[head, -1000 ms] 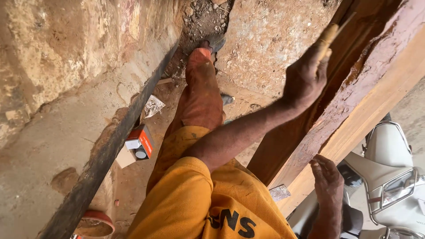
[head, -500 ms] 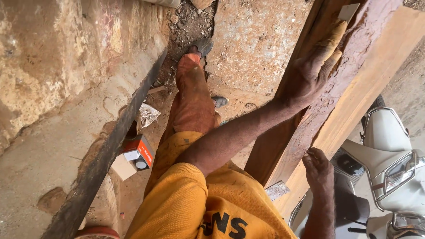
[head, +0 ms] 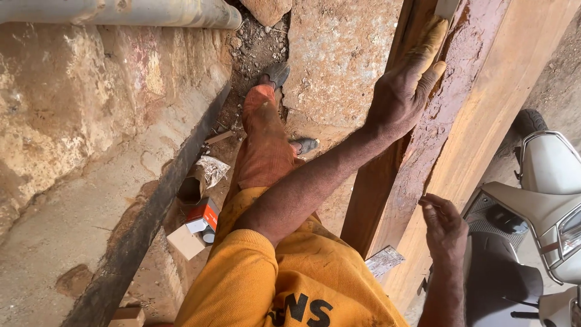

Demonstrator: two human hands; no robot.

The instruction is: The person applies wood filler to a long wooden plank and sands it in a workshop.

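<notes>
My left hand (head: 402,91) reaches out along a reddish-brown wooden beam (head: 448,121) that leans up to the top right. Its fingers are coated in yellowish paste and seem to press a pale flat scraper (head: 446,7) against the wood; most of the scraper is out of view. My right hand (head: 445,227) is lower down, fingers loosely curled, with the fingertips touching the edge of a paler wooden plank (head: 502,109) beside the beam. Nothing shows in it. My orange-sleeved arm and rust-coloured trouser leg (head: 263,145) fill the middle.
A rough stone wall (head: 91,121) and a grey pipe (head: 121,12) are on the left. A dark plank (head: 151,212) runs along the ground. A small red and white box (head: 203,215) and scraps lie by it. A white scooter (head: 538,206) stands at the right.
The view has tilted, bringing the grey pipe into sight. My left hand stays on the reddish beam, shifted slightly along it. My right hand has risen a little towards the pale plank.
</notes>
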